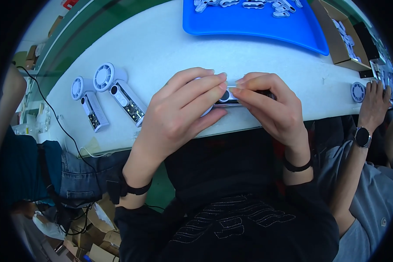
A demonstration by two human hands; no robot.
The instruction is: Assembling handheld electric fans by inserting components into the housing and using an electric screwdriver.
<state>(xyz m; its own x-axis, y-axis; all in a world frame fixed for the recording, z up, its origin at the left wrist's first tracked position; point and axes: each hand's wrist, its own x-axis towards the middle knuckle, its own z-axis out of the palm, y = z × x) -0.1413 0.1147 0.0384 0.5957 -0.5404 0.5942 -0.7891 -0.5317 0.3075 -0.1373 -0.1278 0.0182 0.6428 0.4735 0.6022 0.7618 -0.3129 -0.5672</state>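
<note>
Near the table's front edge, a white handheld fan (224, 97) lies crosswise between my hands, its round head mostly hidden. My left hand (174, 109) is closed around the head end, thumb below and fingers above. From the other side, my right hand (275, 102) is closed on the handle, its fingertips pinched together by the dark round button. Whether a small part sits in that pinch is hidden. To the left lie two more handheld fans, a nearer one (129, 105) and a farther-left one (94, 114), their handles open with circuit boards exposed.
A blue tray (253, 30) at the back holds several small white casing parts. Right of it stands a cardboard box (332, 39) with more white parts. A co-worker's hand (373, 102) rests beside another fan head (358, 92) at far right. A black cable (61, 124) hangs at the left.
</note>
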